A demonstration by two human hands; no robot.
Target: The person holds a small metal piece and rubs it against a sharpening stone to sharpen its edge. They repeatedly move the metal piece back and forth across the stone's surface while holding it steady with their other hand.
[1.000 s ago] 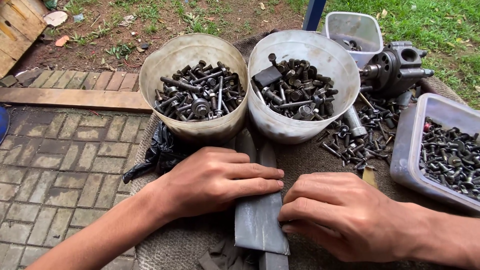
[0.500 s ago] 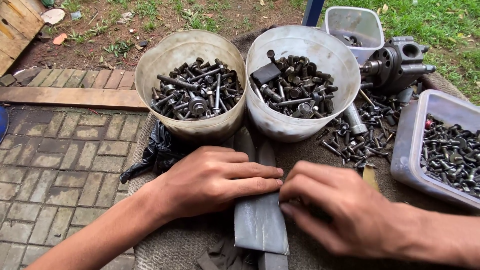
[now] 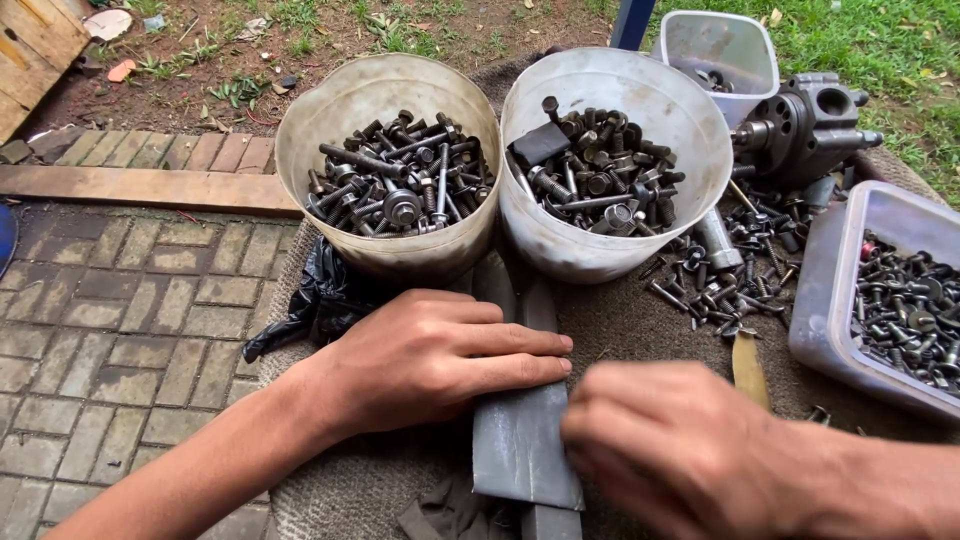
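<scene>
Grey flat metal strip [image 3: 525,450] lies on the burlap-covered worktop [image 3: 640,330], running from the gap between the two buckets at 12 o'clock down toward me at 6 o'clock. I see my left hand [image 3: 440,355] lying flat over it from 9 o'clock, fingers stretched out straight and together, palm down, pressing on the strip's upper part rather than gripping it. My right hand [image 3: 665,450] sits at 4 o'clock of the strip, motion-blurred, fingers curled in a loose fist whose knuckles meet the strip's right edge; I cannot tell whether it pinches anything.

Progress, judging only from how things lie: the strip is laid out and pinned, but it looks untouched otherwise, no visible bend, cut or fastener on it. So I'd call the work at an early, holding stage, with most left.

Around it: beige bucket [image 3: 385,180] at 11 o'clock full of long bolts, white bucket [image 3: 615,175] at 1 o'clock full of nuts and bolts, both touching the far end of the strip area. Loose bolts [image 3: 720,285] scattered at 2 o'clock, clear plastic tub [image 3: 890,300] of hardware at 3 o'clock, dark cast metal pump-like part [image 3: 805,125] beyond. Black plastic bag [image 3: 315,305] crumpled at 10 o'clock, just beside my left wrist. Brick paving [image 3: 110,320] off to 9 o'clock.
</scene>
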